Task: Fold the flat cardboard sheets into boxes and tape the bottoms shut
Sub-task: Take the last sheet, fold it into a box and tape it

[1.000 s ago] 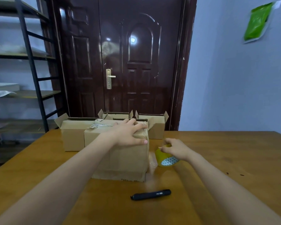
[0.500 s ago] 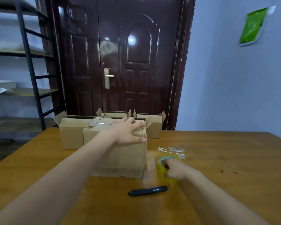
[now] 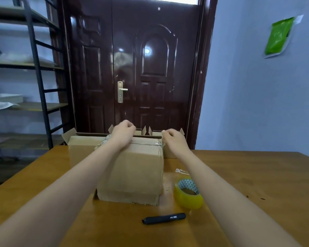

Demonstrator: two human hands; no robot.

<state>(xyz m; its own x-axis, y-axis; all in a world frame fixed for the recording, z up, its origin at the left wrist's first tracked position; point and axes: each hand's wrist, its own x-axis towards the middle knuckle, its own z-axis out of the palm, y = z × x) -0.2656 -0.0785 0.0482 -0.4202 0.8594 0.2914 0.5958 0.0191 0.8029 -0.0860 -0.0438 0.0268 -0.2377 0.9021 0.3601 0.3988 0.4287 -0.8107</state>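
Left hand [image 3: 122,133] curls over the far top edge of the taped box [image 3: 132,168] at frame centre; fingertips hidden. Right hand [image 3: 173,139] curls at its right corner, grip unclear. Tape roll [image 3: 188,193] lies lower right.

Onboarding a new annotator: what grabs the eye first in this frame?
The cardboard box at the centre of the wooden table, with the left hand on its taped top and the right hand at its far right corner. Next, the yellow tape roll just right of the box and the black marker in front of it. Behind stand more open boxes and a dark glossy door.
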